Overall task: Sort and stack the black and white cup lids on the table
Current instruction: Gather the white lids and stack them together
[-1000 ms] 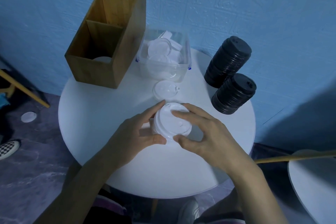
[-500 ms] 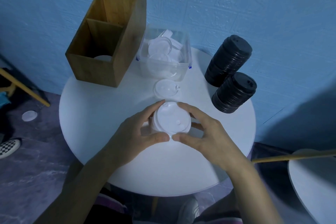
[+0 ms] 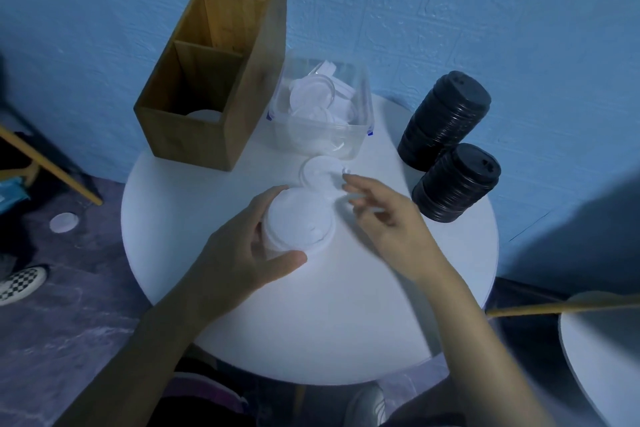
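The stack of white lids [image 3: 298,224] sits at frame centre on the surface [image 3: 346,322], now held only by the left hand [image 3: 242,253]. The right hand [image 3: 384,218] has released it, its grip open near a single white lid [image 3: 320,172].

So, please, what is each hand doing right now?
Left hand: fingers closed around the stack of white lids.
Right hand: open, holding nothing, beside the single white lid.
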### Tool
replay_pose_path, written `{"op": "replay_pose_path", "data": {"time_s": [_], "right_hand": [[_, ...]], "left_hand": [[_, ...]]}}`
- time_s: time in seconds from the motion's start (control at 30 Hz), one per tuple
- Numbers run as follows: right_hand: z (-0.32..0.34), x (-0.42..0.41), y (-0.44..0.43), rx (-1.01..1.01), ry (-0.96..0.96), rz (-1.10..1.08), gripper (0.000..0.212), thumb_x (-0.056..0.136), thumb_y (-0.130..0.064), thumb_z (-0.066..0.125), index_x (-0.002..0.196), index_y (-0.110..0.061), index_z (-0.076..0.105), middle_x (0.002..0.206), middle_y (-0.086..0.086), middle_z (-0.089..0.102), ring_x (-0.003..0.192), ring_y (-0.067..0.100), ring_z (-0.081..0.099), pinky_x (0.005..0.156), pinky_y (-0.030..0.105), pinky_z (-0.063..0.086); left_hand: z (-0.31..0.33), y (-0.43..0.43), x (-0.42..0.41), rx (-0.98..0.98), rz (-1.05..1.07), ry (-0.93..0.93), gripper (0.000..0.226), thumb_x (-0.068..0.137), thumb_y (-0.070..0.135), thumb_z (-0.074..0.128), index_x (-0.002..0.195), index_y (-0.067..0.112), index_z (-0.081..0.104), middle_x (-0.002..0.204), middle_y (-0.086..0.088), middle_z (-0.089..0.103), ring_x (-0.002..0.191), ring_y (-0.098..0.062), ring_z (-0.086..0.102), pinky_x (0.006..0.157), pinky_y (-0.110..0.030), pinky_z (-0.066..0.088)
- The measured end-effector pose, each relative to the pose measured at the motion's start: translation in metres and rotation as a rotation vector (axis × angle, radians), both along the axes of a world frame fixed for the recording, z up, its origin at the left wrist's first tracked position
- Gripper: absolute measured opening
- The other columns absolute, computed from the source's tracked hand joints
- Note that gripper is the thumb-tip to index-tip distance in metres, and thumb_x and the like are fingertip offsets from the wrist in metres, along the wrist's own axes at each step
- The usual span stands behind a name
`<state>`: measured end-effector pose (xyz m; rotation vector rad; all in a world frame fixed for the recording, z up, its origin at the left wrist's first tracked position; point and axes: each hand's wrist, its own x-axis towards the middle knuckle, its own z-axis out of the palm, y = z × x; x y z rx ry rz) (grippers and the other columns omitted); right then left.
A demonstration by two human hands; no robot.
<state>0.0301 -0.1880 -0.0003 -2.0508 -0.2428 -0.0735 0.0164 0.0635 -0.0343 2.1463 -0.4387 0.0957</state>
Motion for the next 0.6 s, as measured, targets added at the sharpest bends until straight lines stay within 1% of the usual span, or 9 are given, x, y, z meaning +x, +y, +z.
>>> {"op": "replay_pose_path", "data": {"time_s": [0.03, 0.1, 0.17, 0.2, 0.23, 0.3, 0.4, 0.5, 0.6], "right_hand": [[-0.002, 0.008, 0.000, -0.101, -0.062, -0.045, 0.044, 0.096, -0.022, 0.056, 0.136, -0.038, 0.061, 0.135, -0.015, 0.064, 0.120, 0.006, 0.060, 0.100, 0.033, 0.051], [-0.006, 0.022, 0.001, -0.368, -0.130, -0.029, 0.049, 0.099, -0.025, 0.058, 0.146, -0.038, 0.052, 0.154, -0.008, 0.048, 0.135, 0.014, 0.048, 0.112, 0.037, 0.043], [-0.010, 0.031, 0.004, -0.602, -0.089, 0.004, 0.056, 0.100, -0.035, 0.059, 0.153, -0.041, 0.040, 0.167, -0.003, 0.025, 0.143, 0.025, 0.035, 0.116, 0.035, 0.030], [-0.012, 0.034, 0.006, -0.637, -0.053, -0.002, 0.055, 0.100, -0.039, 0.060, 0.152, -0.041, 0.042, 0.169, -0.003, 0.020, 0.145, 0.028, 0.031, 0.115, 0.034, 0.027], [-0.014, 0.034, 0.007, -0.627, -0.028, -0.019, 0.050, 0.099, -0.042, 0.062, 0.147, -0.038, 0.049, 0.169, -0.003, 0.020, 0.146, 0.026, 0.029, 0.113, 0.031, 0.026], [-0.015, 0.034, 0.006, -0.557, -0.016, -0.067, 0.037, 0.093, -0.042, 0.070, 0.127, -0.028, 0.062, 0.162, -0.003, 0.035, 0.145, 0.022, 0.032, 0.105, 0.023, 0.026], [-0.012, 0.032, 0.001, -0.462, 0.033, -0.111, 0.032, 0.086, -0.043, 0.078, 0.103, -0.026, 0.057, 0.135, -0.011, 0.058, 0.126, 0.012, 0.048, 0.087, 0.021, 0.034], [-0.012, 0.029, -0.001, -0.396, 0.076, -0.130, 0.034, 0.083, -0.048, 0.078, 0.105, -0.035, 0.055, 0.117, -0.018, 0.060, 0.099, 0.003, 0.054, 0.078, 0.021, 0.039], [-0.010, 0.026, -0.002, -0.173, 0.075, -0.191, 0.039, 0.081, -0.048, 0.080, 0.112, -0.036, 0.060, 0.108, -0.017, 0.062, 0.097, -0.001, 0.057, 0.085, 0.023, 0.044]], "left_hand": [[0.000, 0.004, 0.000, -0.002, 0.010, -0.002, 0.079, 0.071, 0.065, 0.074, 0.133, 0.074, 0.025, 0.132, 0.055, 0.037, 0.123, 0.025, 0.041, 0.088, 0.008, 0.033], [-0.001, 0.009, -0.001, -0.017, 0.015, 0.009, 0.080, 0.073, 0.061, 0.074, 0.133, 0.075, 0.024, 0.133, 0.054, 0.037, 0.124, 0.025, 0.041, 0.089, 0.007, 0.034], [-0.003, 0.010, -0.003, -0.024, 0.021, 0.023, 0.082, 0.074, 0.056, 0.075, 0.132, 0.078, 0.021, 0.132, 0.055, 0.036, 0.123, 0.027, 0.039, 0.091, 0.005, 0.034], [-0.003, 0.010, -0.004, -0.020, 0.027, 0.021, 0.083, 0.074, 0.055, 0.075, 0.131, 0.079, 0.020, 0.132, 0.056, 0.035, 0.122, 0.028, 0.039, 0.093, 0.003, 0.033], [-0.003, 0.009, -0.005, -0.012, 0.032, 0.012, 0.083, 0.074, 0.056, 0.075, 0.131, 0.079, 0.020, 0.132, 0.057, 0.034, 0.122, 0.028, 0.039, 0.095, 0.002, 0.032], [-0.004, 0.008, -0.003, -0.002, 0.030, -0.010, 0.083, 0.073, 0.059, 0.075, 0.133, 0.077, 0.021, 0.133, 0.056, 0.035, 0.124, 0.026, 0.039, 0.095, 0.003, 0.033], [-0.004, 0.007, -0.002, -0.037, 0.016, 0.013, 0.080, 0.074, 0.057, 0.076, 0.134, 0.075, 0.026, 0.135, 0.051, 0.039, 0.127, 0.020, 0.042, 0.092, 0.005, 0.035], [-0.006, 0.006, 0.001, -0.059, 0.020, 0.019, 0.079, 0.070, 0.062, 0.075, 0.135, 0.070, 0.030, 0.136, 0.046, 0.042, 0.129, 0.014, 0.044, 0.091, 0.003, 0.039], [-0.008, 0.005, 0.003, -0.079, 0.016, 0.047, 0.080, 0.070, 0.065, 0.074, 0.139, 0.064, 0.034, 0.139, 0.042, 0.044, 0.129, 0.015, 0.045, 0.096, -0.004, 0.039]]}}
